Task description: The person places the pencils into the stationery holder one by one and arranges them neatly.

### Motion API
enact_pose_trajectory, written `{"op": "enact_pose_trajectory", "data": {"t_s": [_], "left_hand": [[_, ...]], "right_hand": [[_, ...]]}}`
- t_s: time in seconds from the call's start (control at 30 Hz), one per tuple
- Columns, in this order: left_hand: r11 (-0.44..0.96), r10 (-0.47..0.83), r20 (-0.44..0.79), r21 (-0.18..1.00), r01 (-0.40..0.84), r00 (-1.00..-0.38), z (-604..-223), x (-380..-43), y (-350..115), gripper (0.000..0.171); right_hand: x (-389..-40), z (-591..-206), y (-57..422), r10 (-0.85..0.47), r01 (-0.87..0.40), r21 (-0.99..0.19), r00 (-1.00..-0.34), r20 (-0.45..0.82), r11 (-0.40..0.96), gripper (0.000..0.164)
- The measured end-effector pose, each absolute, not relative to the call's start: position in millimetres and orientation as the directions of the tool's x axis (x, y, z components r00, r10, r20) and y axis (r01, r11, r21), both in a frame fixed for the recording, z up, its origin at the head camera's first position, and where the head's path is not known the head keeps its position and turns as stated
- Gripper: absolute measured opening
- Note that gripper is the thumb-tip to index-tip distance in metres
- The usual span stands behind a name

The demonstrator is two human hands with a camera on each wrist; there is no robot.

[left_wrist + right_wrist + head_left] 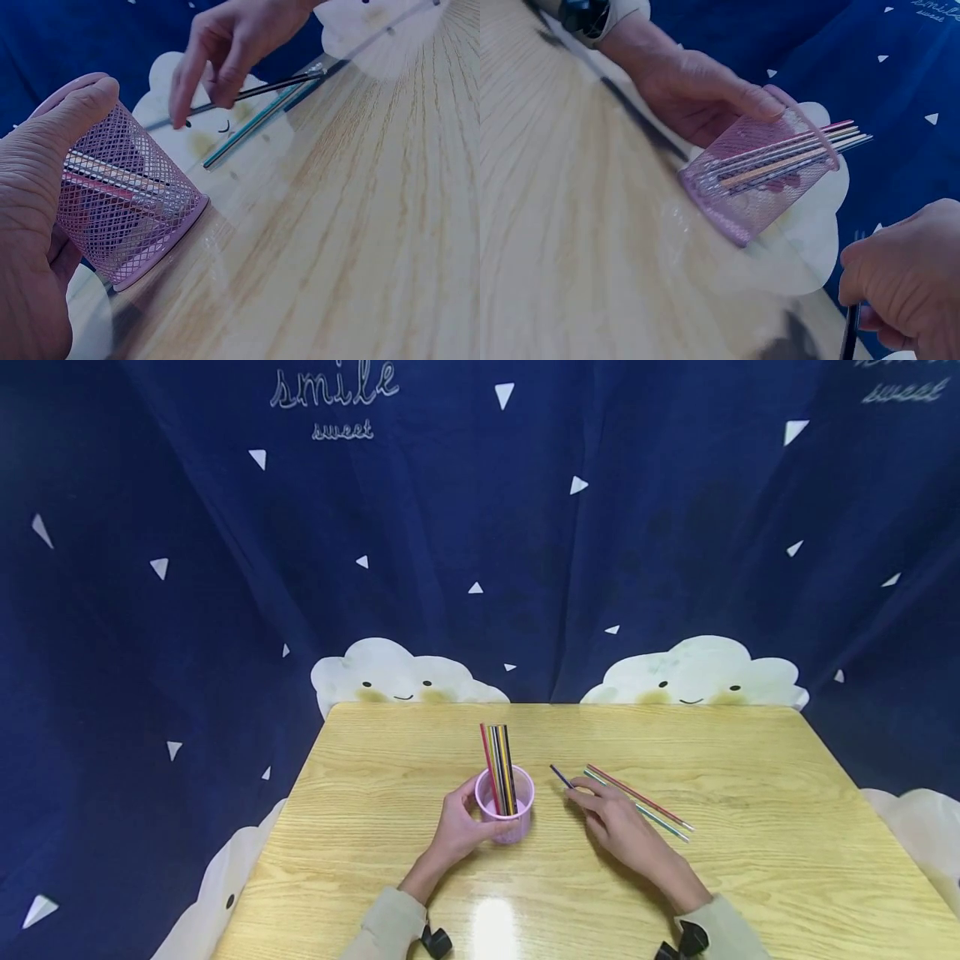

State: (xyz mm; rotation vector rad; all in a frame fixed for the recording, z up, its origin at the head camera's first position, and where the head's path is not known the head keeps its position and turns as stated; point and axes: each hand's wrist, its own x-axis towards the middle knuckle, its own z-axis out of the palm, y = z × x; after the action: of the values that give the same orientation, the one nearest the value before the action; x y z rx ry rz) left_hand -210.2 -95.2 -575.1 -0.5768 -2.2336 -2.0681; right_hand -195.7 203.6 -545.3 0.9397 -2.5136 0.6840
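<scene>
In the head view my left hand [461, 827] grips a pink mesh pencil cup [483, 833], its thumb across the near side. Several pencils [497, 760] stand in the cup and lean to the left, red, yellow and black among them. To the right, my right hand [626, 831] pinches a dark pencil [560, 774], whose end sticks out past the fingertips. Beside and partly under this hand, a red pencil [645, 799] and a teal pencil [663, 822] lie on the table. In the right wrist view the dark pencil [850, 337] slants down from the pinching fingers.
The wooden table [360, 777] spreads around both hands. Behind it hangs a dark blue curtain [450, 527] with white clouds and triangles. Both wrists carry black straps with small devices.
</scene>
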Motion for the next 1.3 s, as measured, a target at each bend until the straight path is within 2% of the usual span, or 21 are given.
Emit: {"op": "enact_pose_trajectory", "data": {"t_s": [0.3,0.47,0.67,0.9,1.13,1.3], "left_hand": [[0.028,0.240,0.289,0.952,0.304,-0.927,-576.9,-210.1,-94.9,0.087],[0.020,0.243,0.293,0.952,0.306,-0.925,-576.4,-211.4,-95.3,0.089],[0.024,0.245,0.310,0.945,0.325,-0.919,-577.6,-211.6,-96.0,0.087],[0.032,0.248,0.287,0.952,0.304,-0.925,-577.6,-211.7,-95.7,0.088],[0.023,0.252,0.273,0.957,0.288,-0.928,-575.4,-211.2,-95.5,0.088],[0.023,0.249,0.279,0.956,0.293,-0.928,-576.6,-211.9,-95.1,0.089]], "right_hand": [[-201.3,-526.6,194.5,-0.371,-0.678,-0.458,-0.715,0.592,0.575,0.049],[-205.9,-519.5,184.4,-0.332,-0.716,-0.453,-0.667,0.667,0.531,0.044],[-208.9,-504.5,171.1,-0.244,-0.740,-0.502,-0.641,0.728,0.448,0.041],[-214.2,-480.9,156.7,-0.102,-0.799,-0.461,-0.534,0.840,0.385,0.049],[-212.0,-456.2,141.4,-0.008,-0.813,-0.479,-0.510,0.860,0.333,0.047],[-202.5,-436.1,124.9,0.002,-0.826,-0.497,-0.515,0.857,0.267,0.042]]}}
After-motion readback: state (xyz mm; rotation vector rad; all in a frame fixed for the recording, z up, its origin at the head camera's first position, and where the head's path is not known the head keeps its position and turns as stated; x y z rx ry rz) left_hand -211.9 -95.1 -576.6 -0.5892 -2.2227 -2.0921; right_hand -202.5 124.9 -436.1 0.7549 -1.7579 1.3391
